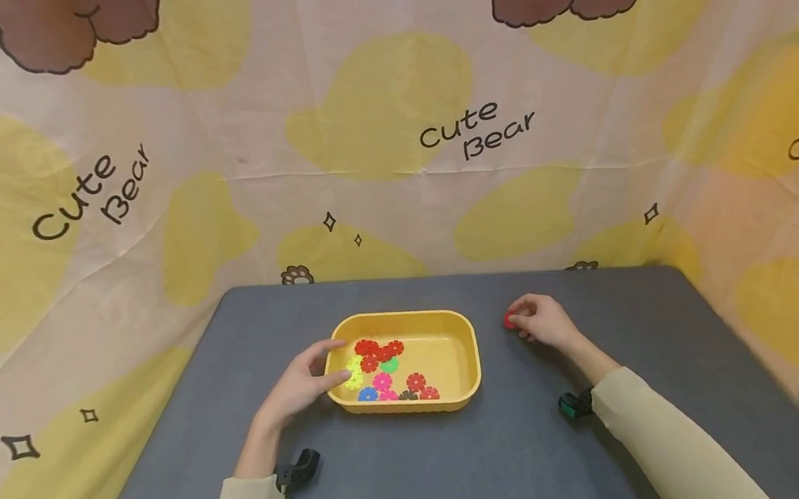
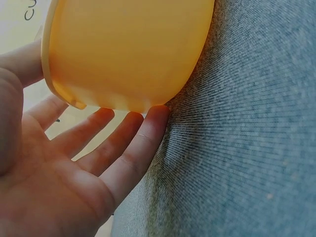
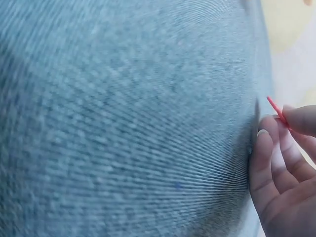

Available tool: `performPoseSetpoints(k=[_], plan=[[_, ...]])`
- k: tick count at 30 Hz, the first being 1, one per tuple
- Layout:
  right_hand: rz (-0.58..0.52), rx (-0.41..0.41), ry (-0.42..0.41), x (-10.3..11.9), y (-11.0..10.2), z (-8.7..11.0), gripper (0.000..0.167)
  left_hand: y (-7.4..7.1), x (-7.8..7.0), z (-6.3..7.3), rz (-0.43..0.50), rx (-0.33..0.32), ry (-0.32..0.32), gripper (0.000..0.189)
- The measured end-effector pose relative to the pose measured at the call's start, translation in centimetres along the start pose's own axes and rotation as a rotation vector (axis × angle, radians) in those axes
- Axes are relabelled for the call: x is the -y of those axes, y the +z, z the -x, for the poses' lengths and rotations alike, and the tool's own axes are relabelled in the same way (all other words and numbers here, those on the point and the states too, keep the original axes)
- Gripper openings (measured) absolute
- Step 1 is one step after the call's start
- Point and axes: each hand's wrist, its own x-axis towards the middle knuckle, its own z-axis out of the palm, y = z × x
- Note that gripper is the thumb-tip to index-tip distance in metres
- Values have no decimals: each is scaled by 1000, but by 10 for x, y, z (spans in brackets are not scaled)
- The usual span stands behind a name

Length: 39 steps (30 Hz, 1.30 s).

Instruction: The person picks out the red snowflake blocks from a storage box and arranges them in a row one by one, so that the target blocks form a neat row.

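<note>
A yellow plastic tub (image 1: 453, 368) stands on the table with several notched, flower-shaped plastic discs inside, mostly toward its left half. My left hand (image 1: 304, 384) holds the tub's left end, the thumb over the rim. Its fingertips touch the outer wall in the left wrist view, beneath the tub's rim (image 2: 45, 54). To the right of the tub, my right hand (image 1: 545, 322) pinches a red disc (image 1: 509, 320) between thumb and fingers. The right wrist view shows that red disc (image 3: 276, 109) edge-on, just above the tabletop; its face is hidden there.
Inside the tub lie red discs (image 1: 367, 347), yellow discs (image 1: 355, 372), a green disc (image 1: 390, 365), pink discs (image 1: 382, 382), a blue disc (image 1: 368, 394) and a dark disc (image 1: 408, 395). A grey cloth-covered table (image 1: 419, 470) meets a patterned curtain (image 1: 383, 227) behind.
</note>
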Motion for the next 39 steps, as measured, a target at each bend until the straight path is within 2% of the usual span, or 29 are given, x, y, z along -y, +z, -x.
performPoseSetpoints(k=[11,17,28,35,39], plan=[[78,8,-15,-5,3,1,19,4,1,-1,-2,-3,-10,60],[87,22,-35,2,1,3,18,3,0,-1,1,1,-4,60],[159,115,-165,45,-4,17,12,-3,0,2,-11,6,7,65],[117,139,-243,71,6,28,15,-3,-1,1,-9,10,13,63],[84,115,-276,83,11,34,17,-1,-1,0,-15,8,1,63]])
